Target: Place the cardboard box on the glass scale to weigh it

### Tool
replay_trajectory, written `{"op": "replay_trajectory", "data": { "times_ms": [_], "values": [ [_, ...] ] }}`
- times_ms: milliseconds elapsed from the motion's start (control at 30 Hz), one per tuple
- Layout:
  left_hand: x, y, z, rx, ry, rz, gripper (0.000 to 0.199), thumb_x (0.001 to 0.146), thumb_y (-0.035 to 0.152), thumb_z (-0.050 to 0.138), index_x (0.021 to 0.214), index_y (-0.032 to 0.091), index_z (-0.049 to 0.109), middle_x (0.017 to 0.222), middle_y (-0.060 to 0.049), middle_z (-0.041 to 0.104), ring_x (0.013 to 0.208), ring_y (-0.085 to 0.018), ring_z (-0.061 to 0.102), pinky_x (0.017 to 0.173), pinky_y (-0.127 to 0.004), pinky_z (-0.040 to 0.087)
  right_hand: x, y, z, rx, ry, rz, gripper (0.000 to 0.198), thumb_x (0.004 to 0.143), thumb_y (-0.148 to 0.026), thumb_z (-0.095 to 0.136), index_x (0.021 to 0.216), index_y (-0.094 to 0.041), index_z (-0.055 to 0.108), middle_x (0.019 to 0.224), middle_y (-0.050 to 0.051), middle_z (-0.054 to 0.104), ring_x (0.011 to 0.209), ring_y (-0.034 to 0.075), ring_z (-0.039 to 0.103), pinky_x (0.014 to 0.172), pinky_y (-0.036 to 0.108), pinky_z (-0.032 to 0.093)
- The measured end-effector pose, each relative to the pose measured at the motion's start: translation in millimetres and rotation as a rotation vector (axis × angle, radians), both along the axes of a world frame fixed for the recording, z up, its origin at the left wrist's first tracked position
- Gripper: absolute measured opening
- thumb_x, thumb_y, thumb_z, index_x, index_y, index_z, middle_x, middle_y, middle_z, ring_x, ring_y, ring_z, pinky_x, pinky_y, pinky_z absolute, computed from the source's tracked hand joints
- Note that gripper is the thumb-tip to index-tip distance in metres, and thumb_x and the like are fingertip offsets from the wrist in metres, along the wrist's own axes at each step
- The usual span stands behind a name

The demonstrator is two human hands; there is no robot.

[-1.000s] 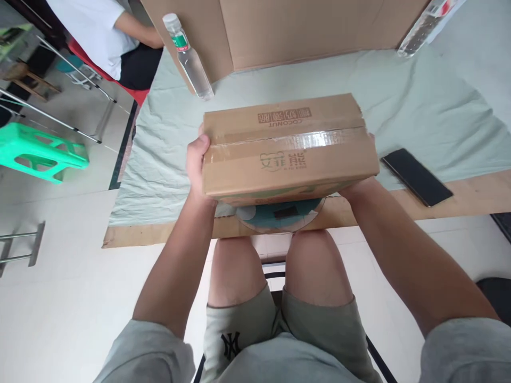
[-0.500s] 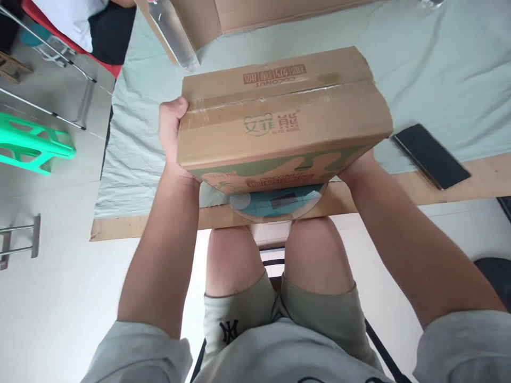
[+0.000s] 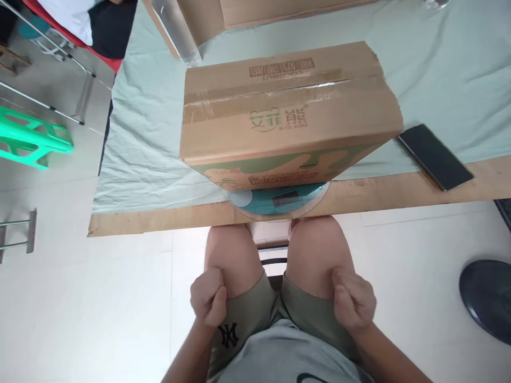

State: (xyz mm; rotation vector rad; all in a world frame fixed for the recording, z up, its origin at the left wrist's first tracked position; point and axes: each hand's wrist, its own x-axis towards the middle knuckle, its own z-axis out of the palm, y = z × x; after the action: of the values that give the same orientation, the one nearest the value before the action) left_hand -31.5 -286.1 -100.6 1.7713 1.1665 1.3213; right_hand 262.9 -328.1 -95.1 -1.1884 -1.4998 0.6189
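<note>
A taped cardboard box [image 3: 291, 111] with green and red-brown printing stands on the table. Part of a round, clear-rimmed disc [image 3: 295, 199] with a blue-green pattern shows under its near side. My left hand [image 3: 208, 297] is curled into a fist by my left thigh, and no object shows in it. By the right thigh, my right hand [image 3: 353, 298] is also a fist with nothing visible inside. Both hands are well apart from the box. To the box's right, a black smartphone [image 3: 436, 157] lies across the table's wooden front edge.
A pale green cloth [image 3: 139, 154] covers the table behind its wooden edge [image 3: 159, 221]. A clear bottle [image 3: 178, 32] and an open cardboard piece [image 3: 279, 13] are at the back. On the left floor stands a green stool [image 3: 34, 139]; a black round base [image 3: 489, 300] is at right.
Both hands have let go of the box's sides and drawn back to my thighs, closing into fists. The box stays on the disc; the view has shifted slightly.
</note>
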Motion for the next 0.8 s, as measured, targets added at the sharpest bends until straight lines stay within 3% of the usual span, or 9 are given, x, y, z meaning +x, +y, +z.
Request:
{"op": "replay_trajectory", "data": {
  "times_ms": [133,367,467,533,600,667,733,800],
  "values": [
    [2.0,6.7,-4.8,-0.052,0.145,0.058,0.039,0.074,0.006,0.063,0.048,0.018,0.035,0.044,0.002,0.033,0.043,-0.01,0.031,0.049,-0.032,0.015,-7.0,11.2,-9.5,0.074,-0.128,0.023,0.035,0.085,0.001,0.052,0.067,-0.02,0.031,0.055,-0.003,0.03,0.052,0.01,0.029,0.053,0.033,0.018],
    [6.6,17.2,0.0,-0.09,0.17,0.075,0.04,0.072,0.008,0.063,0.047,0.017,0.032,0.043,0.002,0.032,0.042,-0.009,0.028,0.048,-0.031,0.015,-15.1,25.4,-2.1,0.039,-0.18,0.001,0.033,0.086,-0.001,0.052,0.068,-0.02,0.032,0.054,-0.004,0.034,0.05,0.009,0.033,0.051,0.03,0.022],
    [1.9,18.2,0.2,-0.124,0.103,0.079,0.04,0.077,0.008,0.061,0.048,0.017,0.034,0.044,0.002,0.033,0.042,-0.008,0.031,0.047,-0.03,0.017,-12.5,21.6,-0.1,-0.041,-0.139,-0.059,0.022,0.09,-0.005,0.054,0.077,-0.021,0.048,0.06,-0.004,0.047,0.051,0.008,0.044,0.048,0.024,0.032],
    [-1.4,30.0,0.5,-0.134,0.03,0.124,0.04,0.08,0.007,0.058,0.049,0.016,0.036,0.046,0.002,0.035,0.043,-0.008,0.033,0.047,-0.03,0.018,-7.1,26.1,2.5,-0.116,-0.102,-0.126,0.013,0.094,-0.008,0.057,0.097,-0.021,0.058,0.074,-0.002,0.063,0.053,0.008,0.054,0.048,0.021,0.041],
    [-2.6,54.8,3.2,-0.103,-0.076,0.217,0.04,0.081,0.006,0.057,0.05,0.017,0.033,0.047,0.003,0.032,0.044,-0.008,0.03,0.049,-0.03,0.018,2.3,41.4,7.3,-0.185,0.018,-0.27,0.02,0.093,-0.01,0.064,0.109,-0.021,0.06,0.086,0.001,0.071,0.056,0.008,0.061,0.05,0.021,0.047],
    [-0.9,91.8,10.9,-0.034,-0.205,0.328,0.041,0.079,0.006,0.054,0.051,0.017,0.026,0.049,0.003,0.023,0.047,-0.007,0.022,0.051,-0.03,0.016,15.3,68.8,14.5,-0.209,0.227,-0.451,0.024,0.086,-0.015,0.076,0.104,-0.02,0.06,0.083,-0.001,0.072,0.055,0.009,0.062,0.051,0.023,0.049],
    [4.0,136.0,24.6,0.009,-0.338,0.409,0.041,0.08,0.004,0.049,0.051,0.018,0.024,0.051,0.003,0.019,0.05,-0.007,0.02,0.054,-0.03,0.015,29.2,105.8,23.6,-0.195,0.412,-0.552,0.033,0.077,-0.022,0.086,0.096,-0.02,0.059,0.073,-0.004,0.066,0.05,0.008,0.055,0.048,0.024,0.044],
    [12.3,180.1,43.3,-0.032,-0.472,0.442,0.04,0.081,-0.004,0.044,0.052,0.019,0.031,0.053,0.003,0.023,0.054,-0.007,0.028,0.058,-0.027,0.019,39.6,146.6,33.7,-0.179,0.495,-0.537,0.036,0.074,-0.028,0.087,0.092,-0.022,0.056,0.069,-0.007,0.059,0.047,0.006,0.044,0.045,0.023,0.032]
  ]
}}
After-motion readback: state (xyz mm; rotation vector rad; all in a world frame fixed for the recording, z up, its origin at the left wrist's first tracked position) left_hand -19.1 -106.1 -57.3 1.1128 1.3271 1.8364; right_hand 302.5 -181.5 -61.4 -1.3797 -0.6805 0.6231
